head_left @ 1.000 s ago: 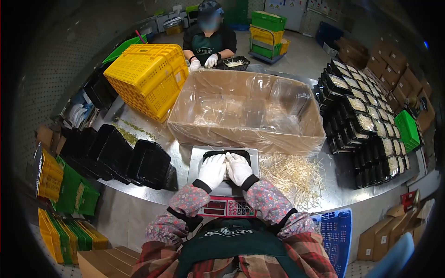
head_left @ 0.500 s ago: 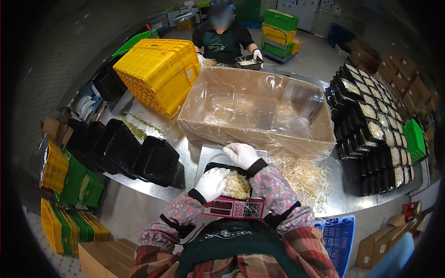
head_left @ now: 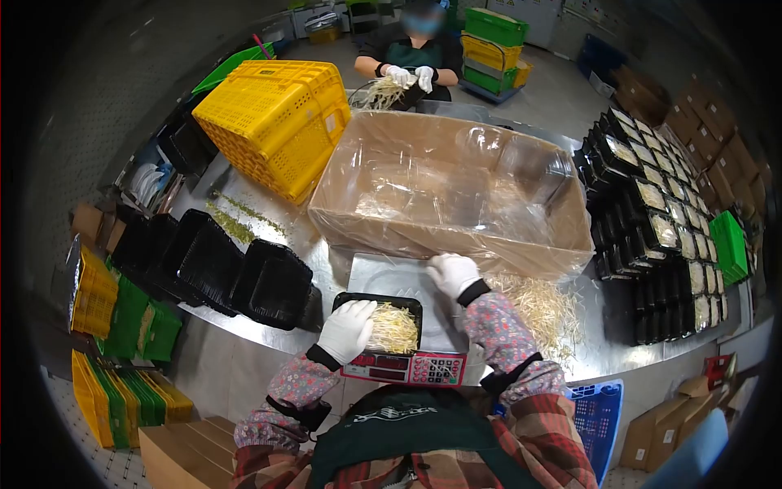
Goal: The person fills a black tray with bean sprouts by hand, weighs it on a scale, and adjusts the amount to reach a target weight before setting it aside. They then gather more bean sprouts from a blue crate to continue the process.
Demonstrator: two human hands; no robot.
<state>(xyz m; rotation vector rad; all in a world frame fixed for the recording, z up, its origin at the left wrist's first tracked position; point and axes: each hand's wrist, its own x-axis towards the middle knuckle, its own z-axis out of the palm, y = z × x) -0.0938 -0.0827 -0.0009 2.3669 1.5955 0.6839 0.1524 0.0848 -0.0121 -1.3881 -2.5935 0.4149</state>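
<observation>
Black, your tray [head_left: 399, 297] of sprouts [head_left: 393, 328] sits at the scale's [head_left: 391, 273] near-left edge. It could tip or spill, being steadied from one side only. Its long axis runs roughly left to right, across your body. Your left hand [head_left: 346, 330] has fingers together over its left rim, thumb hidden; your right hand [head_left: 454, 275] curls loosely, any pinch unclear.

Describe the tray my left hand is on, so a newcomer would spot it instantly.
On the metal table, find the big plastic-lined box, then the red-fronted scale beside it. Your left hand rests on a black tray at the scale's near left. Unlike the leaning trays farther left, it lies flat, unstacked, holding sprouts.
</observation>
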